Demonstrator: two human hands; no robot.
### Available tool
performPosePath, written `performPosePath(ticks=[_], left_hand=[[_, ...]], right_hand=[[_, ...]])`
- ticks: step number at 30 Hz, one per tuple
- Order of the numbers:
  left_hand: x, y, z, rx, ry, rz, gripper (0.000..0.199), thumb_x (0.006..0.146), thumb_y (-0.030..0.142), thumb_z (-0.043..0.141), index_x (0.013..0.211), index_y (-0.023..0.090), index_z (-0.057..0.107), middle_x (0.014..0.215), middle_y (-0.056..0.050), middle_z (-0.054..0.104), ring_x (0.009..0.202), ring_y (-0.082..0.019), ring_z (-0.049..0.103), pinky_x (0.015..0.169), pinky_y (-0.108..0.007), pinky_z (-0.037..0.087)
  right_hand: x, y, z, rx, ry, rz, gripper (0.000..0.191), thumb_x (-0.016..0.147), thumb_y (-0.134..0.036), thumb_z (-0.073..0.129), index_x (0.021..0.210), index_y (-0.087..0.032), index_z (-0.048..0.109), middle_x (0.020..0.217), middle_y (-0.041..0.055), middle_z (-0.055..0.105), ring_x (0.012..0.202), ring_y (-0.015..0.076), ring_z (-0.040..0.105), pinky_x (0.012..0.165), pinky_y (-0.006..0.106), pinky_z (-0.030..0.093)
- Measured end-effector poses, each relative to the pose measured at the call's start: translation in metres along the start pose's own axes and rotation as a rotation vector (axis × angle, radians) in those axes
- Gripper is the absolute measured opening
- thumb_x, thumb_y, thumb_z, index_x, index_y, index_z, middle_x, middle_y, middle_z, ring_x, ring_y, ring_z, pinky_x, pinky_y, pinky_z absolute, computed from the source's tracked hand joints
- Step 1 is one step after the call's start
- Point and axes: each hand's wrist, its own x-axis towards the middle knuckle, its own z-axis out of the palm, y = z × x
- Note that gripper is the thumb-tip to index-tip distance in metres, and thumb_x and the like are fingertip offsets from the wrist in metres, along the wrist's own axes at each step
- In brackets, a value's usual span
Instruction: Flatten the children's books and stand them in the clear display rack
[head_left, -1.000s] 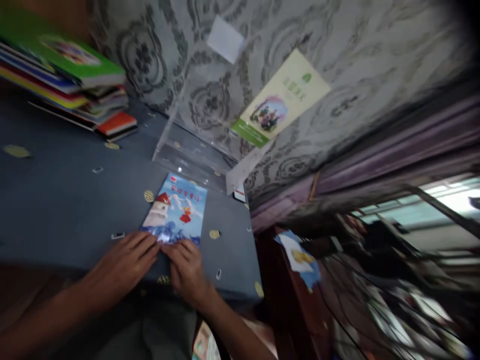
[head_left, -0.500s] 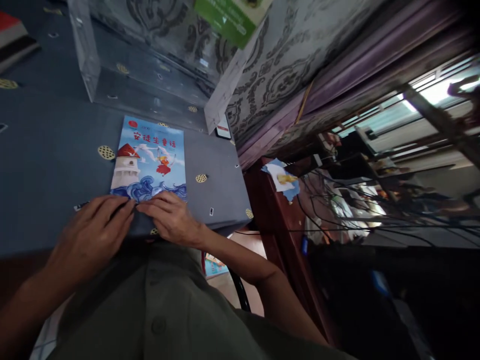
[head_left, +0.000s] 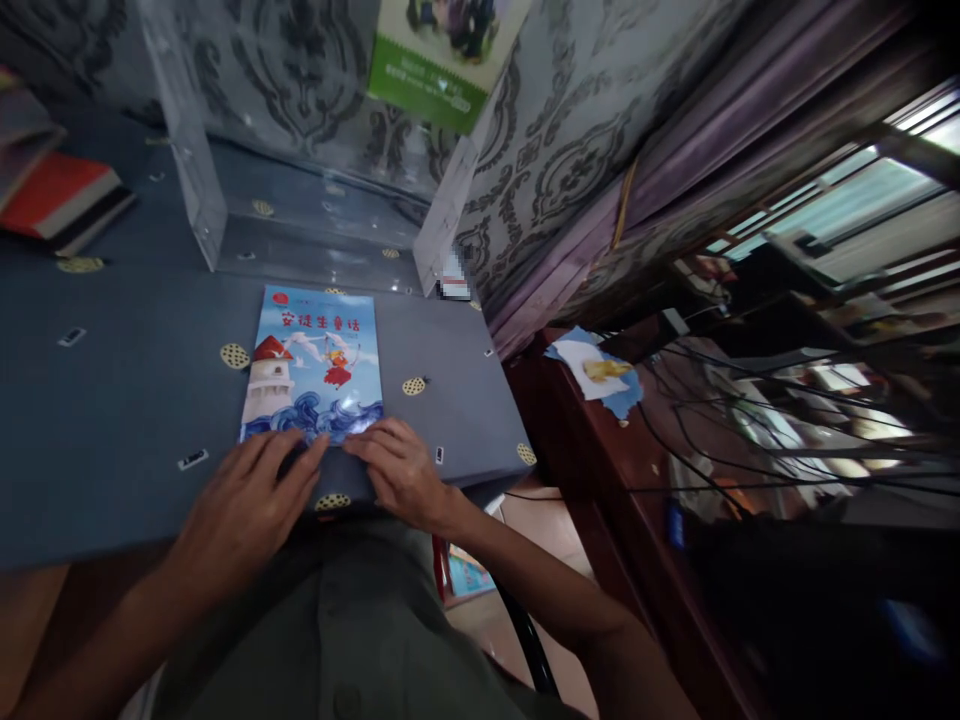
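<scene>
A blue paperback storybook (head_left: 311,360) lies flat on the cloth-covered table, its front cover up. The cover carries red Chinese characters, a white tower with a red roof, a figure in red and dark blue waves. My left hand (head_left: 251,495) rests at the book's lower left edge, fingers spread and thumb pointing toward the middle. At the lower right edge, my right hand (head_left: 405,475) touches the cover with bent, loosely held fingertips. Neither hand wraps around the book. The fingers hide parts of its near edge.
A clear acrylic stand (head_left: 206,215) rises behind the book, with a green-and-cream book (head_left: 435,75) in it. Red-edged books (head_left: 64,200) lie at the far left. A phone (head_left: 454,285) is by the stand's right side. Cables (head_left: 720,470) hang over the dark-red furniture (head_left: 600,500).
Both hands have slid right along the book's near edge. The book keeps its place on the cloth. My view has shifted, so more of the stand and left-hand books shows.
</scene>
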Motion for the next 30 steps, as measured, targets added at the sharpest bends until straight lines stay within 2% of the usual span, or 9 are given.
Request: performPosePath(ticks=[6,9,12,15,18,21,23,26,30], left_hand=[[0.008,-0.011,-0.001,-0.072,-0.033,-0.024,0.033,0.104,0.023,0.043,0.126,0.018,0.067,0.11,-0.013,0.07,0.102,-0.029,0.064,0.089,-0.044,0.051],[0.016,-0.038,0.001,-0.058,0.001,-0.134,0.038,0.105,0.034,0.042,0.133,0.018,0.062,0.125,-0.017,0.068,0.117,-0.033,0.062,0.096,-0.047,0.051],[0.024,-0.071,0.015,0.041,-0.024,-0.287,0.053,0.105,0.047,0.036,0.141,0.014,0.056,0.135,-0.024,0.063,0.133,-0.043,0.053,0.101,-0.059,0.047],[0.028,-0.097,0.037,-0.016,-0.094,-0.376,0.06,0.102,0.054,0.034,0.144,0.015,0.053,0.134,-0.022,0.065,0.133,-0.041,0.056,0.103,-0.056,0.048],[0.03,-0.106,0.055,-0.152,-0.071,-0.405,0.059,0.1,0.055,0.039,0.144,0.019,0.052,0.134,-0.017,0.066,0.131,-0.037,0.058,0.105,-0.054,0.048],[0.032,-0.106,0.061,-0.331,0.008,-0.458,0.059,0.098,0.057,0.045,0.144,0.021,0.052,0.13,-0.014,0.068,0.123,-0.034,0.063,0.106,-0.053,0.05],[0.036,-0.104,0.058,-0.506,0.039,-0.579,0.06,0.095,0.06,0.05,0.141,0.022,0.053,0.132,-0.014,0.067,0.122,-0.033,0.064,0.105,-0.051,0.051],[0.047,-0.102,0.046,-0.8,0.106,-0.908,0.059,0.091,0.059,0.058,0.138,0.024,0.053,0.132,-0.013,0.068,0.119,-0.032,0.068,0.096,-0.045,0.059],[0.072,-0.09,0.027,-1.234,0.18,-1.371,0.033,0.091,0.034,0.063,0.121,0.02,0.061,0.106,-0.009,0.076,0.091,-0.024,0.076,0.075,-0.032,0.064]], right_hand=[[0.011,0.01,-0.008,0.043,0.022,0.014,0.036,0.096,-0.008,0.046,0.121,-0.019,0.068,0.101,0.0088,0.075,0.097,0.023,0.063,0.086,0.041,0.055],[0.029,0.021,-0.012,-0.002,0.042,0.165,0.036,0.099,-0.015,0.047,0.131,-0.018,0.063,0.134,0.0157,0.065,0.12,0.0256,0.059,0.102,0.047,0.051],[0.052,0.036,-0.012,-0.081,-0.047,0.37,0.045,0.101,-0.027,0.053,0.145,-0.016,0.051,0.158,0.0232,0.041,0.143,0.0326,0.045,0.112,0.055,0.043],[0.072,0.045,-0.008,-0.088,-0.16,0.469,0.053,0.102,-0.033,0.055,0.15,-0.014,0.043,0.161,0.0261,0.035,0.15,0.0359,0.037,0.115,0.059,0.039],[0.082,0.046,-0.001,-0.088,-0.19,0.491,0.053,0.103,-0.035,0.055,0.15,-0.014,0.043,0.162,0.027,0.034,0.154,0.0384,0.03,0.119,0.062,0.033],[0.081,0.042,0.004,-0.085,-0.165,0.502,0.051,0.103,-0.033,0.053,0.15,-0.015,0.045,0.165,0.0249,0.031,0.156,0.0397,0.025,0.122,0.062,0.029],[0.079,0.04,0.004,-0.072,-0.148,0.498,0.05,0.103,-0.033,0.054,0.15,-0.017,0.045,0.165,0.0229,0.031,0.156,0.0393,0.024,0.122,0.061,0.029],[0.075,0.041,0.003,-0.051,-0.137,0.492,0.051,0.102,-0.035,0.055,0.149,-0.016,0.046,0.166,0.0232,0.031,0.156,0.0393,0.026,0.123,0.061,0.029],[0.074,0.043,0.002,-0.025,-0.113,0.488,0.051,0.101,-0.036,0.056,0.148,-0.017,0.048,0.166,0.0221,0.031,0.156,0.0387,0.026,0.123,0.06,0.029]])
